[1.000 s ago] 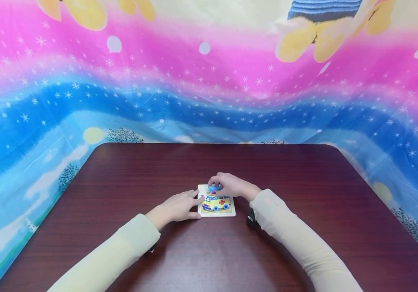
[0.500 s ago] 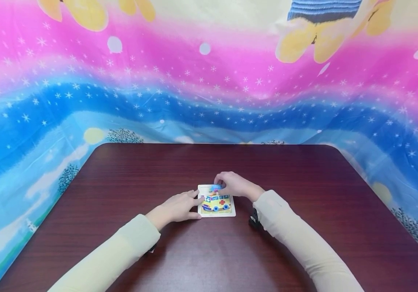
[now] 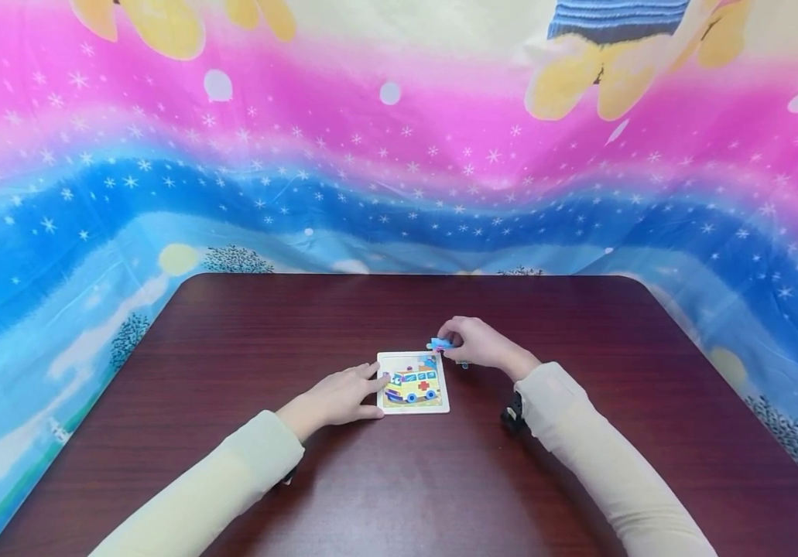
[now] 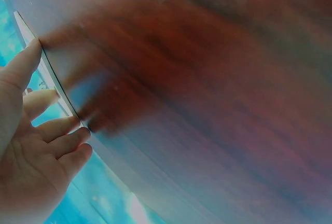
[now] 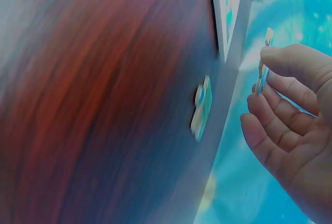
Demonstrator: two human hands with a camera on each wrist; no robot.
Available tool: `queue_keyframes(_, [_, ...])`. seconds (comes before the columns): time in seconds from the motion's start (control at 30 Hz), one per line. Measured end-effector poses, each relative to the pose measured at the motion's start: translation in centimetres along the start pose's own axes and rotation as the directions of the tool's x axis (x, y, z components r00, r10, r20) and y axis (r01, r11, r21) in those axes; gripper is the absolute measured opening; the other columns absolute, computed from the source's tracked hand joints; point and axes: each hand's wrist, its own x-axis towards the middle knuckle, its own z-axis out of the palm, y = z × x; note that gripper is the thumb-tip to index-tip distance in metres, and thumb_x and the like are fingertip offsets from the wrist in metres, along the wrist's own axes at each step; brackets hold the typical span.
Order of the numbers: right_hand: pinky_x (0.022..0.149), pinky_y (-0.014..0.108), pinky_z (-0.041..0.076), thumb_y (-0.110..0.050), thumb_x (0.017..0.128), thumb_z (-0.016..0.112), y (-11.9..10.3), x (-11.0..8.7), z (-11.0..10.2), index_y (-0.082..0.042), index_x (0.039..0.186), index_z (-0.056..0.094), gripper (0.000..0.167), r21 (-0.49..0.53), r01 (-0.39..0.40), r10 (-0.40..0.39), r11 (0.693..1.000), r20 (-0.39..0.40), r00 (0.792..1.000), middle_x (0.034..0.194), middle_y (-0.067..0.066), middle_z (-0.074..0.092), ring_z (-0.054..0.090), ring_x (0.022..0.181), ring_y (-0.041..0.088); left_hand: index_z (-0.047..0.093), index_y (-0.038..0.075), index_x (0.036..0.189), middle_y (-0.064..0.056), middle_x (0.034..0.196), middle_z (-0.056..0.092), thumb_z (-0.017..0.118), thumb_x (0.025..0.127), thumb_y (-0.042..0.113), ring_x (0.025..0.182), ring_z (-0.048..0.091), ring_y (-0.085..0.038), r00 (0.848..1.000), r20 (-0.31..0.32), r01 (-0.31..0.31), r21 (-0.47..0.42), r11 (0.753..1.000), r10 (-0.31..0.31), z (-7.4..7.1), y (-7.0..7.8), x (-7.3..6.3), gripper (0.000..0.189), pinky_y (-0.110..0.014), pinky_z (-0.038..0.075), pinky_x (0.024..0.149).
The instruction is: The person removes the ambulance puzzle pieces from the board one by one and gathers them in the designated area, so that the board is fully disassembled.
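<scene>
A small jigsaw puzzle [image 3: 412, 392] with a yellow ambulance picture lies in its pale frame at mid-table. My left hand [image 3: 336, 396] rests at its left side, fingers spread, one reaching over the edge. In the left wrist view, the fingertips [image 4: 83, 123] touch the frame's rim. My right hand [image 3: 478, 343] pinches a blue puzzle piece [image 3: 438, 345] between thumb and fingers, just off the top right corner of the frame. Seen edge-on in the right wrist view, that piece is thin and raised above the table. Bare pale backing shows in the upper part of the frame.
A second loose puzzle piece [image 5: 202, 109] lies on the table right of the frame, mostly hidden under my right hand in the head view. The dark wooden table [image 3: 287, 317] ends at a far edge, with a patterned cloth [image 3: 399, 193] hanging behind it.
My right hand has lifted the blue puzzle piece from the top of the puzzle and carried it right, past the frame's corner. The left hand has stayed in place.
</scene>
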Motion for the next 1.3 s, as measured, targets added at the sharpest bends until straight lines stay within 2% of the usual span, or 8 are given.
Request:
queue_keyframes(0.27, [0.070, 0.031, 0.052, -0.008, 0.081, 0.069, 2.0, -1.3, -1.4, -0.005, 0.101, 0.064, 0.021, 0.023, -0.026, 0.027, 0.999, -0.041, 0.999, 0.093, 0.004, 0.058, 0.057, 0.081, 0.019, 0.043, 0.000, 0.136, -0.023, 0.139, 0.037, 0.061, 0.087, 0.039, 0.127, 0.036, -0.033, 1.000, -0.010, 0.011, -0.006, 1.000, -0.011, 0.1, 0.0, 0.0, 0.065, -0.043, 0.034, 0.102])
queue_keyframes(0.6, [0.068, 0.033, 0.051, -0.005, 0.082, 0.069, 4.7, -2.7, -2.4, -0.003, 0.098, 0.064, 0.017, 0.020, -0.067, 0.068, 0.998, -0.068, 0.995, 0.093, 0.006, 0.056, 0.056, 0.081, 0.021, 0.045, -0.011, 0.129, -0.026, 0.135, 0.040, 0.062, 0.086, 0.038, 0.125, 0.038, -0.036, 0.999, -0.043, -0.010, 0.024, 1.000, 0.011, 0.3, 0.0, 0.0, 0.067, -0.043, 0.033, 0.102])
queue_keyframes(0.9, [0.068, 0.033, 0.051, -0.005, 0.082, 0.068, 6.1, -3.7, -2.5, -0.002, 0.098, 0.064, 0.017, 0.005, -0.105, 0.105, 0.994, -0.038, 0.994, 0.092, 0.007, 0.057, 0.055, 0.080, 0.021, 0.044, -0.010, 0.131, -0.025, 0.136, 0.039, 0.060, 0.087, 0.038, 0.127, 0.035, -0.037, 1.000, -0.026, -0.004, 0.041, 0.999, 0.005, 0.2, 0.2, -0.1, 0.067, -0.044, 0.029, 0.104])
queue_keyframes(1.3, [0.070, 0.035, 0.052, -0.005, 0.081, 0.070, 6.9, -4.2, -2.3, -0.001, 0.100, 0.065, 0.020, -0.032, -0.144, 0.143, 0.989, -0.007, 0.990, 0.095, 0.009, 0.057, 0.054, 0.081, 0.022, 0.044, -0.010, 0.131, -0.024, 0.136, 0.040, 0.060, 0.087, 0.040, 0.127, 0.035, -0.036, 1.000, -0.022, -0.003, 0.058, 0.998, 0.004, 0.4, 0.1, 0.0, 0.068, -0.043, 0.030, 0.104])
